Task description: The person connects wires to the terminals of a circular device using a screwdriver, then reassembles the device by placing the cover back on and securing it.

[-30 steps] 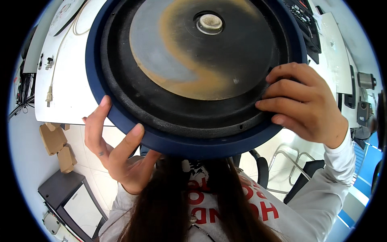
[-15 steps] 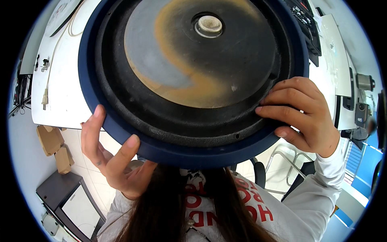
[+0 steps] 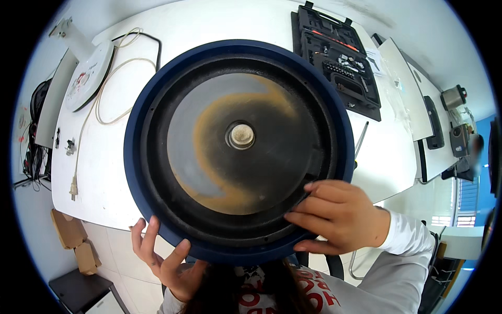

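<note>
A round dark-blue appliance base (image 3: 342, 125) spans the middle of the view. Its inside is a black recessed ring (image 3: 151, 172) around a grey metal heating plate (image 3: 183, 131) with brown and dark discolouring. A pale round button (image 3: 242, 135) stands in the plate's centre. My left hand (image 3: 172, 267) is at the near-left rim, its fingers bent and its fingertips against the edge, palm partly hidden. My right hand (image 3: 342, 217) grips the near-right rim, fingertips reaching over onto the black ring. The near rim overhangs the table's front edge.
On the white table (image 3: 392, 172) lie an open black toolkit case (image 3: 340, 57) at far right and a screwdriver (image 3: 361, 141) beside the base. At left are a white round-based stand (image 3: 89, 78) and a pale cord with a plug (image 3: 73, 188). Cardboard boxes (image 3: 70, 230) sit below left.
The base now looks smaller and lower in view, farther from me, with its whole rim showing. Both hands have moved with it, and more of the table is visible.
</note>
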The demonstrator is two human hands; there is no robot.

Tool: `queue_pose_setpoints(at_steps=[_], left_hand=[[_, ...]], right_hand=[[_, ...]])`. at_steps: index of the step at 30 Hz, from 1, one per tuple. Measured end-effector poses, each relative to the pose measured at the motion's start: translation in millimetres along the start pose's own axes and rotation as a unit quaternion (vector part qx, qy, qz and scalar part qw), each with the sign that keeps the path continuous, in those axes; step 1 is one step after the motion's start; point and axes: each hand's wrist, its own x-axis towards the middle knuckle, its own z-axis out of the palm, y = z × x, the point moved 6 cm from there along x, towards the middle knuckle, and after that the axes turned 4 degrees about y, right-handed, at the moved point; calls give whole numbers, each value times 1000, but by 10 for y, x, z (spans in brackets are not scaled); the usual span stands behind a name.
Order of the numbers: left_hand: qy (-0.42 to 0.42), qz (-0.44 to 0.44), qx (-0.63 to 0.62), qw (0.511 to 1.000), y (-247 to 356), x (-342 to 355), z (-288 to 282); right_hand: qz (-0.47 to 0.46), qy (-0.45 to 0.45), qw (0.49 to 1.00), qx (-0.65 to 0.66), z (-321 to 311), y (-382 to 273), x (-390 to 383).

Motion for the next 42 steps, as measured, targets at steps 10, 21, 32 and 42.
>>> queue_pose_setpoints(at_steps=[10, 21, 32, 42], left_hand=[[-44, -12, -47, 998, -50, 68, -67], [-48, -17, -133, 990, -43, 157, -70], [-50, -9, -134, 990, -42, 215, -31], [-25, 5, -146, 989, -105, 140, 40]], right_hand=[[17, -44, 999, -6, 70, -223, 42], [52, -72, 995, -35, 319, -539, 270], [95, -79, 992, 7, 418, -625, 542], [173, -93, 978, -64, 7, -331, -33]])
